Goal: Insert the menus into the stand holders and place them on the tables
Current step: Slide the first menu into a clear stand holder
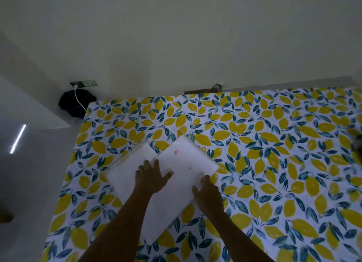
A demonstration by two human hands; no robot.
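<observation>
Two white menu sheets lie at an angle on the lemon-print tablecloth (pixel 274 163). The right, upper menu sheet (pixel 184 160) has faint pink marks and seems to sit in a clear stand holder whose edge (pixel 193 142) shows along its top right side. The left menu sheet (pixel 127 173) lies partly under it. My left hand (pixel 152 178) rests flat with fingers spread on the overlap of the two sheets. My right hand (pixel 207 193) touches the right edge of the upper sheet; whether it pinches that edge I cannot tell.
The table's left edge (pixel 78 144) drops to a pale floor. Behind the far left corner stands a dark round object (pixel 74 103) with a white cable running to a wall socket (pixel 83 83). A pale wall runs along the back.
</observation>
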